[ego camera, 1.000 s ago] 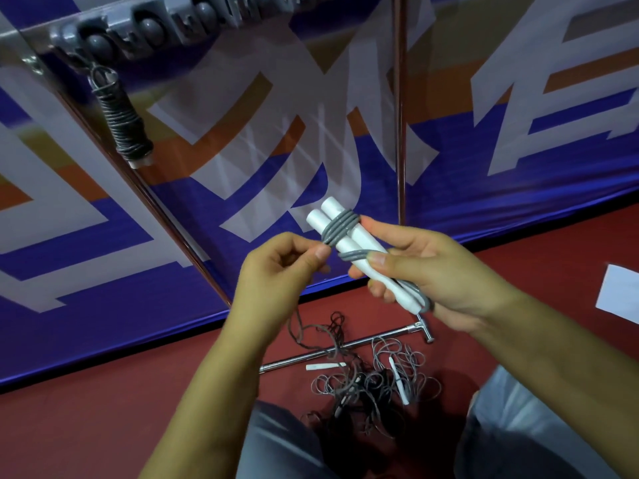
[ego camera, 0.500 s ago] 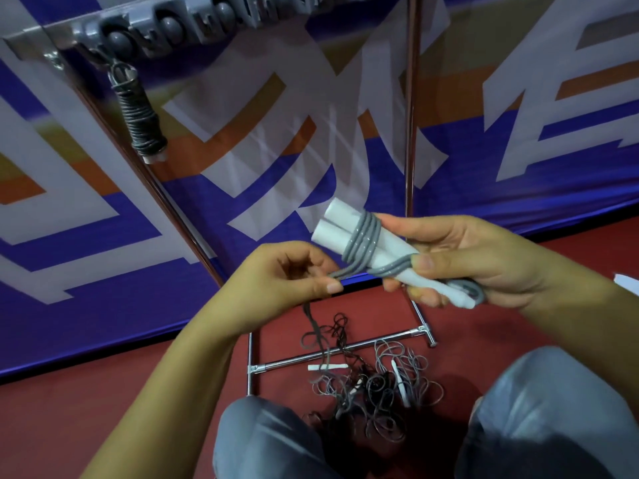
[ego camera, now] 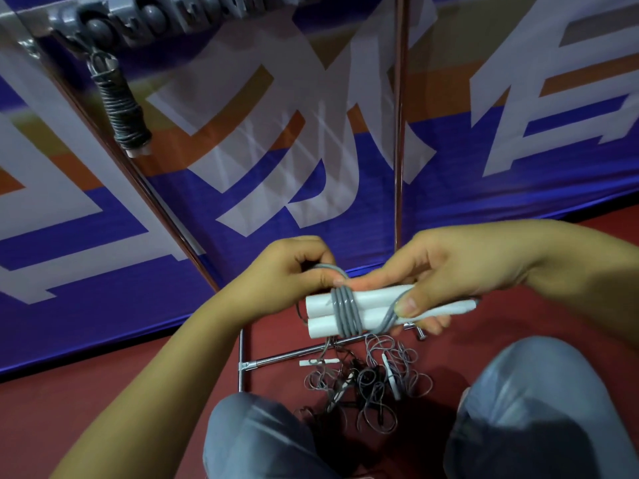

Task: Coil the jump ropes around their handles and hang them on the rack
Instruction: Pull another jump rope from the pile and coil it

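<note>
You are looking down at your two hands, held in front of a blue banner [ego camera: 449,188] with large white and orange shapes; your right hand [ego camera: 460,271] holds a pair of white handles [ego camera: 370,311] lying side by side and roughly level, your thumb pressed on top of them and your curled fingers wrapped beneath, fingertips showing under the far end; a grey rope [ego camera: 345,311] is wound in several tight turns round both handles near their left ends, and one strand runs from those turns under your right thumb; your left hand [ego camera: 294,274] sits just beside the handles' left ends, its fingers curled and pinching the rope where it loops up off the coil. Below your hands, on the red floor [ego camera: 86,409] between your knees in grey trousers [ego camera: 539,409], lies a loose tangle of ropes [ego camera: 366,385] with small white handles among them, touching a metal bar [ego camera: 287,356] of the rack's base. Up at the top left, a coiled dark rope [ego camera: 121,102] hangs from a hook on the rack [ego camera: 173,19]; two thin metal poles [ego camera: 399,133] run down from it towards the floor.
</note>
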### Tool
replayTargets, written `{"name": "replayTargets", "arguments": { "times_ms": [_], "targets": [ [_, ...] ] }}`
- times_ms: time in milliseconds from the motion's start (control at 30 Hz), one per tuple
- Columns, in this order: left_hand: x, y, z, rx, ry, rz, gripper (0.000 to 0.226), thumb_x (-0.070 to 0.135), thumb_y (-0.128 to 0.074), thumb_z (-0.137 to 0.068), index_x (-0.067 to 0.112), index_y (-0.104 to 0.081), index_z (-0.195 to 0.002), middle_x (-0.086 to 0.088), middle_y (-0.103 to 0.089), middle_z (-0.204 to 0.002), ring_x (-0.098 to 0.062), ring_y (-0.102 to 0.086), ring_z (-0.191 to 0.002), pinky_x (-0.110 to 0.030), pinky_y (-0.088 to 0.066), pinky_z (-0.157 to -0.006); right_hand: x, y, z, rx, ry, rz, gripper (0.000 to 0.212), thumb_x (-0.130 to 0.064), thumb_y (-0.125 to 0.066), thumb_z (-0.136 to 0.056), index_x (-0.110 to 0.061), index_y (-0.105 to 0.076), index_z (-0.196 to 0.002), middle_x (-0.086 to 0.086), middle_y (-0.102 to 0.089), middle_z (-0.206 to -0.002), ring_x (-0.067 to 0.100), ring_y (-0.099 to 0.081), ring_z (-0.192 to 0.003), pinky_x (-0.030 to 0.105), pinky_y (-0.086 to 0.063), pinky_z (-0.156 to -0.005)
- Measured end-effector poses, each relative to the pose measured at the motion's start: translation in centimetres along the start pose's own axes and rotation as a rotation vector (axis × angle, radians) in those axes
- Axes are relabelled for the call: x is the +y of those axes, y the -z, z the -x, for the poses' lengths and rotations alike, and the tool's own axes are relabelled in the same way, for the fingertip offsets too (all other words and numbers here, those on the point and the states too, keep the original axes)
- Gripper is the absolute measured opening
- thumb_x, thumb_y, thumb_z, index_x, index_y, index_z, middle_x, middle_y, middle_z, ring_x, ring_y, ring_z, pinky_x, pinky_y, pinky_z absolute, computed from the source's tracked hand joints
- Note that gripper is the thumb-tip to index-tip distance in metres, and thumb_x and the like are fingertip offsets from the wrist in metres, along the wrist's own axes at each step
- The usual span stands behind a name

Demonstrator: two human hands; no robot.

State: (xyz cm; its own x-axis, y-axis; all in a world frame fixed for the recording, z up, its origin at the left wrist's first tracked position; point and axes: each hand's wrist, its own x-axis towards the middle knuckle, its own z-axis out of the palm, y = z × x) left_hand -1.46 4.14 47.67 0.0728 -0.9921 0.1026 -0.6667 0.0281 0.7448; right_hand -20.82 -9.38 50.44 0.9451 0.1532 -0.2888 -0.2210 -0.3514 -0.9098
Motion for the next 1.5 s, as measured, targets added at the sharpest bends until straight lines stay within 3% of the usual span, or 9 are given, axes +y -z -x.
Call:
{"name": "replayTargets", "arguments": {
  "times_ms": [200,400,567,700,867,1033,1167,1367,1500],
  "targets": [
    [-0.1,-0.7,-0.1,-0.063,0.241,0.218,0.025,0.042,-0.067,-0.074,0.017,-0.062,-0.068,-0.028,-0.046,-0.065,-0.031,-0.041,-0.057,-0.047,-0.039,-0.054,0.7,-1.8,-2.2,0.125,-0.212,0.322,0.054,-0.009,-0.054,-0.093,-0.035,-0.044,-0.14,-0.001,-0.065,-0.081,0.008,-0.063,-0.059,0.031,-0.056,-0.068],
    [1.1,-2.4,1.1,0.066,0.192,-0.126,0.03,0.028,-0.082,-0.071,0.024,-0.052,-0.073,0.007,-0.05,-0.077,-0.001,-0.046,-0.061,-0.018,-0.038,-0.057,1.9,-2.4,-2.3,0.285,-0.222,0.23,0.053,-0.012,-0.057,-0.092,-0.044,-0.049,-0.133,-0.014,-0.063,-0.075,0.01,-0.065,-0.062,0.029,-0.057,-0.065],
    [1.2,-3.0,1.4,0.18,0.185,-0.16,0.029,0.024,-0.078,-0.075,0.027,-0.049,-0.076,0.008,-0.046,-0.079,0.003,-0.045,-0.066,-0.011,-0.036,-0.06,2.6,-3.4,-2.5,0.414,-0.203,0.177,0.048,-0.017,-0.059,-0.091,-0.048,-0.049,-0.126,-0.005,-0.068,-0.087,0.022,-0.068,-0.07,0.041,-0.058,-0.071],
    [1.3,-2.9,1.4,0.25,0.11,-0.168,0.02,0.014,-0.075,-0.078,0.016,-0.056,-0.081,0.008,-0.045,-0.08,0.002,-0.045,-0.07,-0.01,-0.036,-0.064,2.6,-3.4,-2.3,0.456,-0.197,0.195,0.039,-0.024,-0.06,-0.091,-0.039,-0.039,-0.12,0.006,-0.068,-0.082,0.021,-0.068,-0.068,0.043,-0.057,-0.069],
    [1.1,-3.7,1.4,0.4,-0.084,-0.304,0.012,0.012,-0.066,-0.083,0.013,-0.054,-0.081,0.011,-0.041,-0.079,-0.005,-0.044,-0.074,-0.013,-0.036,-0.063,2.1,-2.9,-2.2,0.534,-0.153,0.151,0.064,-0.023,-0.062,-0.091,-0.043,-0.028,-0.141,-0.004,-0.069,-0.088,0.012,-0.068,-0.073,0.017,-0.049,-0.059],
    [0.9,-4.5,1.5,0.505,-0.185,-0.4,0.008,0.023,-0.054,-0.087,0.021,-0.048,-0.092,0.005,-0.042,-0.086,-0.011,-0.042,-0.067,-0.03,-0.039,-0.057,2.4,-3.1,-2.3,0.63,-0.072,0.006,0.06,-0.014,-0.061,-0.091,-0.034,-0.038,-0.142,0.004,-0.071,-0.094,0.023,-0.07,-0.076,0.031,-0.056,-0.071],
    [1.1,-4.6,1.0,0.541,-0.109,-0.433,0.015,0.03,-0.06,-0.086,0.016,-0.055,-0.088,0.008,-0.043,-0.08,-0.011,-0.042,-0.066,-0.023,-0.037,-0.056,2.9,-3.1,-2.5,0.695,-0.056,0.003,0.06,-0.014,-0.061,-0.091,-0.034,-0.038,-0.142,0.005,-0.071,-0.09,0.007,-0.065,-0.062,0.021,-0.05,-0.059],
    [3.0,-4.5,-0.7,0.358,0.376,0.378,0.041,0.043,-0.045,-0.096,0.013,-0.072,-0.088,-0.001,-0.072,-0.078,-0.003,-0.046,-0.052,-0.015,-0.037,-0.051,3.2,-2.3,-2.4,0.848,-0.088,0.099,0.059,-0.016,-0.059,-0.093,-0.039,-0.036,-0.142,-0.017,-0.059,-0.08,0.009,-0.064,-0.065,0.028,-0.056,-0.073],
    [2.5,-3.2,-1.9,0.039,0.54,0.911,0.037,0.038,-0.049,-0.089,0.008,-0.068,-0.096,-0.01,-0.073,-0.085,-0.005,-0.043,-0.044,-0.013,-0.033,-0.04,2.6,-1.5,-1.8,0.864,-0.108,0.228,0.06,-0.016,-0.059,-0.093,-0.042,-0.035,-0.141,-0.004,-0.066,-0.088,0.023,-0.067,-0.075,0.042,-0.055,-0.077]
  ]
}}
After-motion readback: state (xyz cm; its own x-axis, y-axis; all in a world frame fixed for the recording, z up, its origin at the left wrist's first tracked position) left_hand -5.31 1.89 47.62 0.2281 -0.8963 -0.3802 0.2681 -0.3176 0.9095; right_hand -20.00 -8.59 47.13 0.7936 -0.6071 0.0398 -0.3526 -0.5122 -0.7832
